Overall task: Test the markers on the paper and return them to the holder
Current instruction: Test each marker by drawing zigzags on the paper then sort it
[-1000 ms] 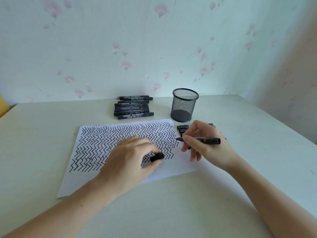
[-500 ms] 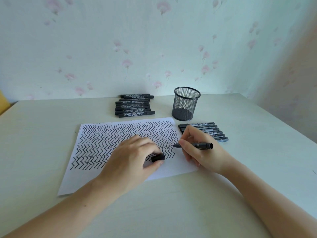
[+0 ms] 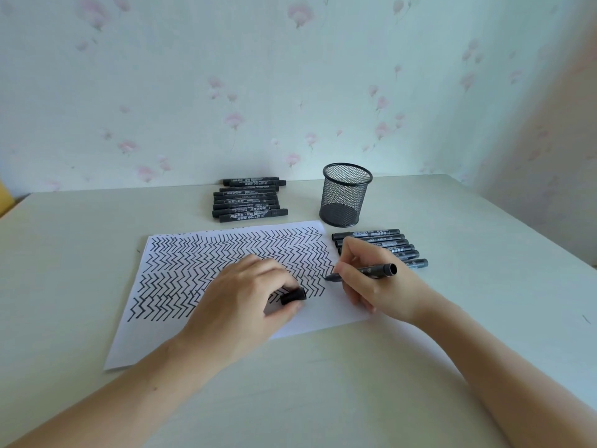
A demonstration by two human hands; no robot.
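Observation:
A white paper (image 3: pixel 316 318) covered with black zigzag lines lies in the middle of the table. My right hand (image 3: pixel 378 286) grips an uncapped black marker (image 3: pixel 376 270), its tip touching the paper near the right edge. My left hand (image 3: pixel 245 302) rests on the paper and pinches the marker's black cap (image 3: pixel 293 295). An empty black mesh holder (image 3: pixel 345 195) stands behind the paper. Several capped markers (image 3: pixel 248 199) lie in a pile left of the holder. Another row of markers (image 3: pixel 387 245) lies just behind my right hand.
The pale table (image 3: pixel 323 399) runs to a floral wallpapered wall at the back. Its right edge (image 3: pixel 549 240) slants away beside a second wall. A yellow object (image 3: pixel 5 198) shows at the far left edge.
My right hand has moved down from above the right row of markers to the paper, bringing the marker tip onto the sheet. The left hand with the cap has stayed in place.

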